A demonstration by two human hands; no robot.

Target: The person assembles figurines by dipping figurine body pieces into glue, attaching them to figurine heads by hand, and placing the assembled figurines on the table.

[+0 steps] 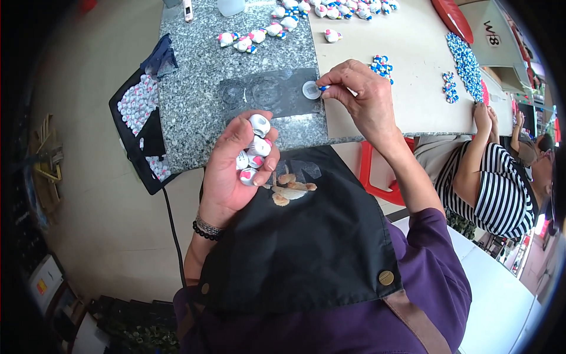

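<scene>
My left hand is cupped around several small white toy heads with pink marks; the top one shows a hollow opening. With thumb and forefinger, my right hand pinches a small blue-and-white toy part. It is held right beside the rim of a small round whitish dish, whose contents I cannot make out. The dish sits at the right end of a smeared, dark clear sheet on the granite counter.
Assembled white-and-blue toy figures lie farther back. Blue parts are heaped on the beige tabletop to the right. A black bag of white heads hangs at the counter's left edge. A co-worker in stripes sits on the right.
</scene>
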